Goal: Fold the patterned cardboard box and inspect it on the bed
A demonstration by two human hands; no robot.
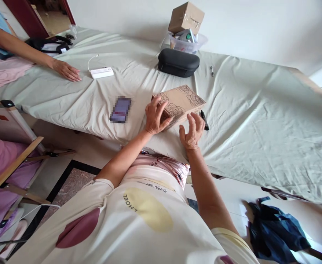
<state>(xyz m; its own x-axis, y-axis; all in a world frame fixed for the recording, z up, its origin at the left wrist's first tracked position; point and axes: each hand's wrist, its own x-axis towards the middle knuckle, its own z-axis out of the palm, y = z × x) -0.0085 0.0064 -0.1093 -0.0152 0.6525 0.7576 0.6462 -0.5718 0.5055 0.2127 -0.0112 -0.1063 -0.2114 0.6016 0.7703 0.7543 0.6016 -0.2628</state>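
Lengthwise, our box (184, 99) points far-right; our splayed left hand (155, 117) touches its left end, our right hand (191, 134) loosely parted nearby; cloth (271, 121) stretches right.

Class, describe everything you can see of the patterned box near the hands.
The patterned box looks like brown cardboard, flat and rectangular, with black looping scribbles on its top. It looks closed and lies slantwise on the pale green sheet. The left hand touches its left end; the right hand curves by its front edge, contact unclear. A black pen-like object lies beside it.
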